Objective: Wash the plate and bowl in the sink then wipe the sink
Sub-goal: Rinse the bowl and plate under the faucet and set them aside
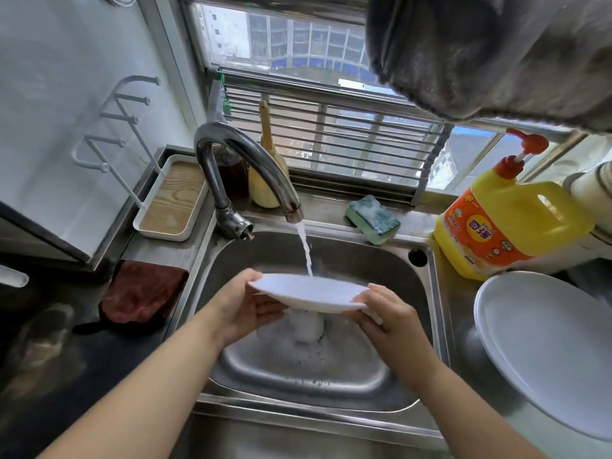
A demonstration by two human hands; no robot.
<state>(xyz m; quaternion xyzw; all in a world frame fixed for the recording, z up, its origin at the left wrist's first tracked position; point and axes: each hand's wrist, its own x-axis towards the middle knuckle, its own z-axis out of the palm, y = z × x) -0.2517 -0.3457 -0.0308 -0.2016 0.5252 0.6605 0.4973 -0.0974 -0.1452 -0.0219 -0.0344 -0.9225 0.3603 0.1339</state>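
A small white dish [308, 292] hangs over the steel sink [334, 260], nearly level, under running water from the curved tap [245, 160]. My left hand [246, 309] grips its left rim, thumb on top and fingers beneath. My right hand [385, 313] grips the right rim the same way. Water spills off the dish into foam around the drain [308, 329]. A larger white plate [543, 346] rests on the counter at the right.
A soapy green sponge [372, 218] lies behind the sink. A yellow detergent bottle [503, 220] stands at the back right. A dark red cloth [142, 293] lies left of the sink, near a white tray [172, 200]. A grey towel [496, 54] hangs overhead.
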